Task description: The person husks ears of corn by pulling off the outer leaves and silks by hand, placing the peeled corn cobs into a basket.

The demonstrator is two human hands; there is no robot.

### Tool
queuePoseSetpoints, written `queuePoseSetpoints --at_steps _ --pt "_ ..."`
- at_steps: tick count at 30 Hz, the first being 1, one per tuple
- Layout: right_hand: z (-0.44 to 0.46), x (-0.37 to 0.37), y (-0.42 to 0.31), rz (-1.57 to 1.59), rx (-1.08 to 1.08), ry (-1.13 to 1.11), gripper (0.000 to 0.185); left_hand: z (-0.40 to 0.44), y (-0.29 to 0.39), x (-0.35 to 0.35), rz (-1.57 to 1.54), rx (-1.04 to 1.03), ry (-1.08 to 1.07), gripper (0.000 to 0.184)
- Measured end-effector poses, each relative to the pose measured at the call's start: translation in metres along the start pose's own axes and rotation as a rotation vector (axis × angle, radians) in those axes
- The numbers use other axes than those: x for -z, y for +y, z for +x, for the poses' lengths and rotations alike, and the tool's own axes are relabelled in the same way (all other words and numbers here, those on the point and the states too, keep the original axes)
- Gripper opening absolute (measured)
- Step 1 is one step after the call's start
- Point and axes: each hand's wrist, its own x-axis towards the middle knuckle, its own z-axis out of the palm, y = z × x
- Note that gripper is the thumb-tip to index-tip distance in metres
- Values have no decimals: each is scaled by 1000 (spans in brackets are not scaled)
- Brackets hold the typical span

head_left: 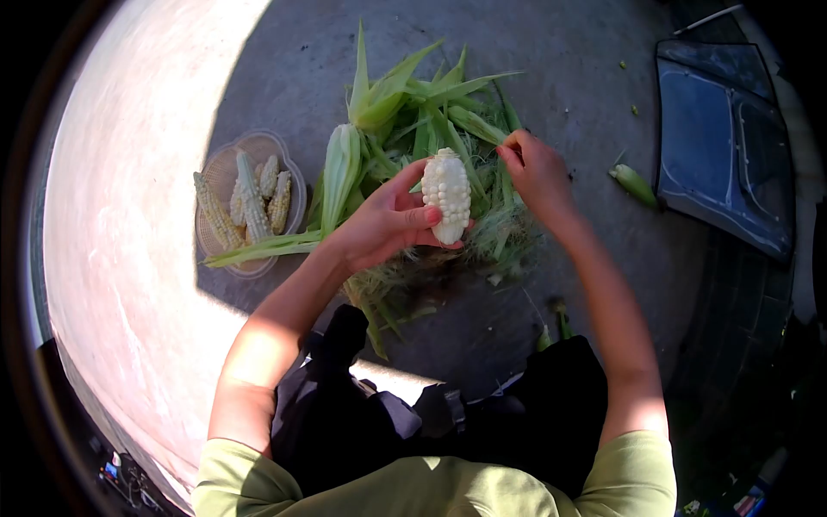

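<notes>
My left hand (385, 217) is wrapped round a husked ear of white corn (446, 194), its plump kernels facing up and the ear standing nearly upright in view. To the right, my right hand (537, 177) is apart from the ear, with thumb and fingers pinched together. Whatever lies in that pinch, if anything, is too small to make out. Beneath both hands spreads a heap of green corn husks (392, 108) tangled with pale corn silk (517, 237).
Several husked ears (251, 196) lie in a round plastic basket (298, 185) at the left, a husk leaf across its front. An unhusked ear (633, 183) lies by a dark framed panel (724, 138) at the right. Another green piece (544, 338) is near my right knee.
</notes>
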Motion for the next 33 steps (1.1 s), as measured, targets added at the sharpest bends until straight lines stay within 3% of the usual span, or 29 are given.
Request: queuePoseSetpoints --at_steps 1,3,4,6,7,9,13,15,16,18,19,21,24,28,30,31,33 --pt "1 1 -4 -1 5 3 27 0 1 0 -28 14 -5 71" --pt "-2 9 -23 849 -510 -211 27 1 0 5 -25 14 -3 70" --pt "-3 19 -38 849 -515 -213 27 2 -2 7 -19 15 -3 68" --pt "-3 34 -60 199 -128 -345 26 4 -4 8 1 28 24 68" --pt "-5 29 -61 198 -132 -343 26 5 -6 7 21 40 49 68" --pt "-10 13 -56 64 145 -3 26 3 -9 5 24 41 47 66" --pt "-3 18 -17 -184 94 -14 16 -3 -5 3 -10 -38 19 60" --pt "-4 13 -2 -552 385 238 21 -4 -1 5 -54 -33 24 57" --pt "-6 10 -3 -549 387 238 21 -4 1 6 -100 -20 25 55" --pt "-14 0 -12 549 -105 -377 37 0 -2 11 -130 -33 34 53" --pt "-17 0 -26 551 -108 -380 37 1 -4 12 -160 -45 41 51" --pt "-18 5 -51 1080 -332 -486 39 2 -5 10 -150 -58 43 49" --pt "-15 11 -59 1157 -524 -508 38 0 -3 11 -151 -43 9 45" --pt "-14 -1 -51 1065 -366 -491 34 -1 -2 12 -226 3 -17 42" --pt "-15 -10 -47 639 -88 -287 30 -2 -1 5 -255 12 13 41" --pt "-16 -9 -48 639 -89 -287 30 -2 -2 2 -282 23 42 41" --pt "-17 -2 -53 130 42 -85 29 -1 -7 2 -242 30 53 40"
